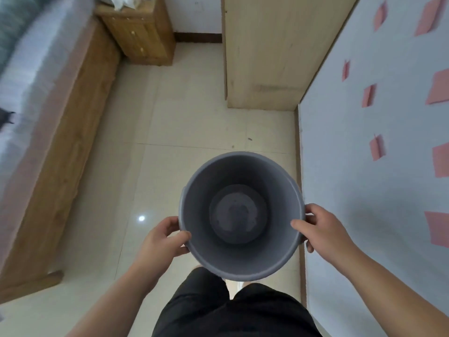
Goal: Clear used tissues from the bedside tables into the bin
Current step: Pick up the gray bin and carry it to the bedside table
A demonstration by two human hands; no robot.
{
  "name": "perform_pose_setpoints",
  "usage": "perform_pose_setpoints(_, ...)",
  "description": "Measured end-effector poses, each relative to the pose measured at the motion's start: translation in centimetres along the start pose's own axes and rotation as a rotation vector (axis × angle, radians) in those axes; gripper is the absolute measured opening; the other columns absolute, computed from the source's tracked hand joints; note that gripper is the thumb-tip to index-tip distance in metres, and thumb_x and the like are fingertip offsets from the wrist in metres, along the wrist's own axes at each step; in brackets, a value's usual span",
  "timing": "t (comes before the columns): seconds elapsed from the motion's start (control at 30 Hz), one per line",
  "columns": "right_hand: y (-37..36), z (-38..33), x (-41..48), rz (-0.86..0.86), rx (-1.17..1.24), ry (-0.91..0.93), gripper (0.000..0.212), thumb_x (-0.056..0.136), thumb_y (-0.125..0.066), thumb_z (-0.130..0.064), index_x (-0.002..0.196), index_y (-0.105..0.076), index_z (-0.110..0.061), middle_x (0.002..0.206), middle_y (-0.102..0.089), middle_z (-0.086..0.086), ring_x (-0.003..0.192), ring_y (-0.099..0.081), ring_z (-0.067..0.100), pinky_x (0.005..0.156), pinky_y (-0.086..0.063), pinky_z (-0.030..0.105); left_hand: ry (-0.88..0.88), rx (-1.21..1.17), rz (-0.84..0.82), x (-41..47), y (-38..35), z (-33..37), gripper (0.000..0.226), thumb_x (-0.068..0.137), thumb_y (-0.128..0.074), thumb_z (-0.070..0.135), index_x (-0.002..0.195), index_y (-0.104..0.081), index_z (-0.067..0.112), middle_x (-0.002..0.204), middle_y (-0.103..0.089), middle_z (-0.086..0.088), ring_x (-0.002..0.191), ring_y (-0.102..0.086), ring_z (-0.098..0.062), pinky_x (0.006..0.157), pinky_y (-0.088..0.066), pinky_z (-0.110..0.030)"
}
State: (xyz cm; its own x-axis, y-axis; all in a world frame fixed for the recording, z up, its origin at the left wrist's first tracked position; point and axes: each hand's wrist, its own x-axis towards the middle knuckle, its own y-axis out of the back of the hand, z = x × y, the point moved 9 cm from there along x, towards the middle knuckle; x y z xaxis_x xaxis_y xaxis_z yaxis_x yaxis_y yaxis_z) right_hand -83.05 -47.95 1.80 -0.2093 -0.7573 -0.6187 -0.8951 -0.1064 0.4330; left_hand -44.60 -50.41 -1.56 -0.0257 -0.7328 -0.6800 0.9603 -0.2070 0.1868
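Both hands, left (162, 239) and right (323, 229), grip the bin (194, 203) rim, thumbs inside; fingers partly hidden outside it.

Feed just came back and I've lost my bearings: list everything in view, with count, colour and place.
bin: one, grey, empty, held at centre
bed: one, wooden frame, pale bedding, left
bedside table: one, brown wood, top left, beside the bed
tissues: white crumpled heap, count unclear, on the bedside table
wardrobe: one, pale wood, top centre
paper pieces: several, pink, on the wall, right
floor: cream tiles, middle
hands: two, left hand and right hand gripping opposite sides of the bin's rim
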Motion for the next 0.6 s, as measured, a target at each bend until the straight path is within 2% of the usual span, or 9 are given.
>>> perform_pose_setpoints(0.13, -4.9, -5.4, 1.2, -0.111, -0.077, 0.097, 0.011, 0.096, -0.067, -0.022, 0.104, -0.063, -0.029, 0.08, -0.076, -0.015, 0.043, -0.062, 0.006, 0.045, -0.05, 0.016, 0.005, -0.117, 0.101, -2.3, 5.7, -1.9, 0.044, 0.071, -0.073, 0.033, 0.113, -0.076, 0.024, 0.111, -0.082, 0.001, 0.1, -0.08, -0.02, 0.08, -0.067, -0.037)
perform_pose_setpoints(0.33, -15.1, -14.7, 3.7, -0.204, -0.176, 0.186, 0.006, 0.097, -0.067, -0.021, 0.102, -0.064, -0.024, 0.076, -0.075, -0.01, 0.043, -0.06, 0.005, 0.044, -0.051, 0.017, 0.014, -0.231, 0.237, -2.3, 16.8, -3.7, 0.033, 0.076, -0.071, 0.028, 0.107, -0.079, 0.028, 0.108, -0.082, 0.002, 0.098, -0.08, -0.017, 0.077, -0.067, -0.033)
perform_pose_setpoints(0.43, -19.3, -18.9, 4.9, -0.237, -0.205, 0.206, 0.005, 0.098, -0.067, -0.022, 0.102, -0.065, -0.024, 0.077, -0.076, -0.009, 0.046, -0.062, 0.008, 0.046, -0.054, 0.02, 0.008, -0.266, 0.265, -1.4, 21.8, -3.6, 0.029, 0.077, -0.072, 0.027, 0.105, -0.079, 0.029, 0.105, -0.082, 0.001, 0.096, -0.08, -0.019, 0.075, -0.067, -0.032)
perform_pose_setpoints(0.6, -22.6, -23.7, 7.5, -0.234, -0.212, 0.213, 0.006, 0.096, -0.065, -0.025, 0.101, -0.064, -0.027, 0.078, -0.078, -0.01, 0.047, -0.062, 0.009, 0.045, -0.051, 0.016, -0.005, -0.255, 0.255, 1.9, 27.6, -1.7, 0.026, 0.086, -0.073, 0.021, 0.113, -0.075, 0.022, 0.107, -0.082, -0.002, 0.096, -0.08, -0.02, 0.074, -0.066, -0.028)
